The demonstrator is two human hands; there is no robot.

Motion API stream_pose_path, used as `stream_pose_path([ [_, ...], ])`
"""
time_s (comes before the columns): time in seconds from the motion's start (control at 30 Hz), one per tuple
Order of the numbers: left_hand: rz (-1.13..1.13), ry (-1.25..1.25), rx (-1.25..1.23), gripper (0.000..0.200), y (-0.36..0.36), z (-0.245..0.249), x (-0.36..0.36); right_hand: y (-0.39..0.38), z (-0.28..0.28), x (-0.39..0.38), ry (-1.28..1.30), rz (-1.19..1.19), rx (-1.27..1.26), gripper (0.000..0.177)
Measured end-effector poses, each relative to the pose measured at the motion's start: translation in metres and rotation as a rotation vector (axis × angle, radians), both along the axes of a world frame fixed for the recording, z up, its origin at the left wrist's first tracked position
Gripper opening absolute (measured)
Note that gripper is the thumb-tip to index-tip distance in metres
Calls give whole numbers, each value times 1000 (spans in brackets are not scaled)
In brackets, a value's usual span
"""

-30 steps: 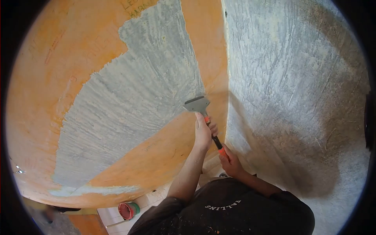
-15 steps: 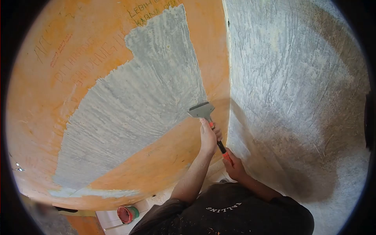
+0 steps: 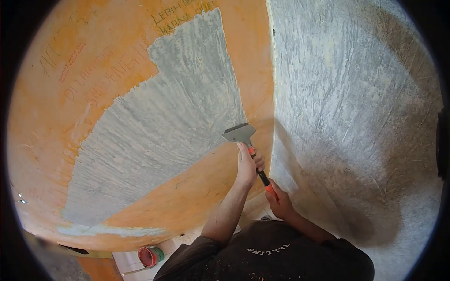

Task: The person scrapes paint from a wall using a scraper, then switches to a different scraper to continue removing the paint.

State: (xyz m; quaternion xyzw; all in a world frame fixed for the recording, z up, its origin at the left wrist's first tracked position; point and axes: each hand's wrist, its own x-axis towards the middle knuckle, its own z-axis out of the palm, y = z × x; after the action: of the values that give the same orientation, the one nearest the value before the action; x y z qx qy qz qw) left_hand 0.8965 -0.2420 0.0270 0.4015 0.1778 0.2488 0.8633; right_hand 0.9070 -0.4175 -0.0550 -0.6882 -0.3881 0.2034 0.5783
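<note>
Scraper: the scraper (image 3: 240,133) has a wide, flat grey metal blade on a thin shaft, with a black handle marked in orange near the blade and at the butt end.
Where it is: the blade lies against the orange wall (image 3: 51,122), at the lower right edge of the scraped grey patch (image 3: 159,122). It is close to the corner where this wall meets the bare grey wall (image 3: 356,117).
Left hand: the left hand (image 3: 246,165) is wrapped tight round the upper handle just under the blade, with the thumb pointing up towards the blade.
Right hand: the right hand (image 3: 280,202) is closed round the butt of the handle, and orange shows just above the fist.
Container: a red tub (image 3: 150,256) with a green rim lies on the pale floor tiles (image 3: 125,260) below the orange wall's bottom edge. What it holds cannot be made out.
Hard to see: the writing (image 3: 178,16) at the orange wall's top edge is cut off. The handle is mostly covered by the fingers. The black shirt (image 3: 281,262) hides the floor at the corner.
</note>
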Motion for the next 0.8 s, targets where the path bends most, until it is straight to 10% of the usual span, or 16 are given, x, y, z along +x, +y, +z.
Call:
stream_pose_path([
  [0.8,55,70,29,55,-6,-4,1,-2,-10,5,109,41,-49,53],
])
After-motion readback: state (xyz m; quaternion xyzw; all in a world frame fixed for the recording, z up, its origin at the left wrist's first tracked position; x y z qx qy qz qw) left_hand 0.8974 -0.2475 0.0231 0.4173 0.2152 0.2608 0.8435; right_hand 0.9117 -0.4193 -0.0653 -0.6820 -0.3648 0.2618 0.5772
